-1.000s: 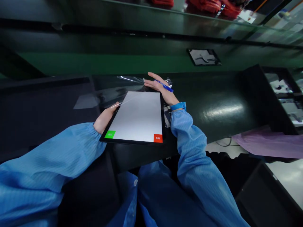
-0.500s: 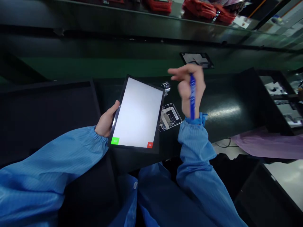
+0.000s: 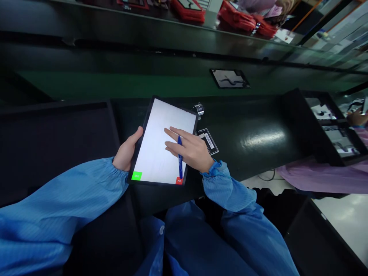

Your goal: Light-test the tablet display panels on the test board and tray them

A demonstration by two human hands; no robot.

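My left hand [image 3: 126, 151] grips the left edge of a black tablet [image 3: 156, 153] and holds it tilted above the dark bench. Its screen glows white, with a green button at the lower left and a red one at the lower right. My right hand [image 3: 189, 149] lies flat over the screen's right half, fingers stretched toward the middle. A blue pen [image 3: 179, 159] is tucked between its fingers and points down at the red button. Both arms wear blue sleeves.
A small metal clicker [image 3: 199, 109] and a labelled black card [image 3: 209, 141] lie beyond the tablet. A framed part [image 3: 229, 78] rests on the green belt. A black tray [image 3: 57, 138] sits left, a rack [image 3: 324, 126] right, where another person's hand [image 3: 356, 117] reaches. Red packs [image 3: 238, 17] line the far shelf.
The clear film lifted off the screen is gone from view. My right hand rose with the pen, then came down flat onto the screen. The tablet tilted up more steeply.
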